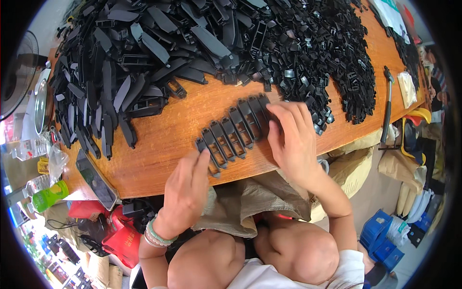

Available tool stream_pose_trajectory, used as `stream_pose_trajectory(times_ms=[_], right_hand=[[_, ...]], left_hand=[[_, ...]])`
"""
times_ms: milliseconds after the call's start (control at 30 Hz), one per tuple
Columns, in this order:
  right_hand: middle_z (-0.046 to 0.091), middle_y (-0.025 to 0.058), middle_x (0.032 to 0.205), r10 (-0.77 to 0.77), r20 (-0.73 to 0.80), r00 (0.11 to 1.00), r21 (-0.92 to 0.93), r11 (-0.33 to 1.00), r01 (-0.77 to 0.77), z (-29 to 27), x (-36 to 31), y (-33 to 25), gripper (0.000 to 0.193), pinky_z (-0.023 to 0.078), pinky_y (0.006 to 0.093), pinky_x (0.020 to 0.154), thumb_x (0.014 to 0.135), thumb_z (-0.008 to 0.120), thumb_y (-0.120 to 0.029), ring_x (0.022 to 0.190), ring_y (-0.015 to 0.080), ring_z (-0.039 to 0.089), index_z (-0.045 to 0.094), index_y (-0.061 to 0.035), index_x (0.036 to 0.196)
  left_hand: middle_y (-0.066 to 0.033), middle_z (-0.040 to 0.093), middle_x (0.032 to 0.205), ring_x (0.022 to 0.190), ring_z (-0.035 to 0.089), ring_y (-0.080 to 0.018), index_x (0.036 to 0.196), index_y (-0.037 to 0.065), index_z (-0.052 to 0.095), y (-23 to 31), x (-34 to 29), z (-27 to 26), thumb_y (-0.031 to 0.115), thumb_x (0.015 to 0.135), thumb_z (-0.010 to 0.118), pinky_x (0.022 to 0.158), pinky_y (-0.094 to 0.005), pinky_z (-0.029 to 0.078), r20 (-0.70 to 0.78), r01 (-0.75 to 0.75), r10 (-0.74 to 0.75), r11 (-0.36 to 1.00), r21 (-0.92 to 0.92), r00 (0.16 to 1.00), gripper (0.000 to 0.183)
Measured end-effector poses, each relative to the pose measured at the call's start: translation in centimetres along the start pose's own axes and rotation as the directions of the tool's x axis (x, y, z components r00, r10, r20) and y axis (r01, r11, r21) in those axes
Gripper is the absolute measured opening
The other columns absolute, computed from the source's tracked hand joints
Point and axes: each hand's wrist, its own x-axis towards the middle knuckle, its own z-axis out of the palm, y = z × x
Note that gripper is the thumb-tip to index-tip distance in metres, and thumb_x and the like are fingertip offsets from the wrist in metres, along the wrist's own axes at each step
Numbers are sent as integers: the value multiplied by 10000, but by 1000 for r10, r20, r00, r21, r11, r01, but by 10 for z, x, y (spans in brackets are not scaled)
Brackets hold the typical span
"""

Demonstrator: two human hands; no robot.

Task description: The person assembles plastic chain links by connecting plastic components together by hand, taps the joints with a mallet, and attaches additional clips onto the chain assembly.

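Note:
A slanting row of several black plastic frames [235, 138] lies side by side on the wooden table [168, 139], each frame long and narrow with open slots. My left hand [184, 190] has its fingers bunched against the leftmost frame at the near left end. At the far right end, my right hand [295, 144] grips the last frame between thumb and fingers, partly covering it. Beyond the row spreads a heap of long black plastic parts [154, 45]. To its right is a heap of small black clips [301, 53].
A smartphone [97, 178] lies at the table's left edge, near a green bottle [50, 196]. A hammer [387, 103] and a pale packet [407, 90] lie at the right. Brown sacking [255, 200] hangs below the front edge. Blue bins [380, 236] stand on the floor.

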Motion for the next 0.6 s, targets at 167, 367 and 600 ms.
stream_pose_trajectory(times_ms=[167, 367, 600], right_hand=[[597, 136, 955, -57, 66, 996, 111, 993, 50, 11, 33, 21, 373, 444, 425, 816, 681, 633, 69, 925, 335, 538, 594, -15, 1042], [604, 126, 955, -92, -44, 995, 134, 986, 97, 7, 33, 23, 353, 439, 395, 822, 695, 622, 53, 937, 307, 535, 628, 2, 1044], [619, 130, 996, 274, -470, 839, -186, 898, -398, -74, -46, 82, 245, 485, 379, 792, 849, 645, 58, 907, 265, 599, 671, -34, 1075]], left_hand=[[-149, 578, 929, 740, 573, -297, 1059, -77, 641, 11, 6, 9, -24, 734, 757, 632, -387, 462, 74, -261, 257, 964, 45, 963, 348], [-126, 582, 898, 728, 548, -240, 1020, -72, 651, 22, 16, 31, 54, 793, 723, 626, -353, 434, 88, -433, 425, 893, 122, 901, 270], [-91, 589, 960, 788, 574, -238, 997, 23, 667, 14, 12, 40, 154, 752, 821, 654, -355, 431, -31, -401, 408, 906, 139, 912, 318]])
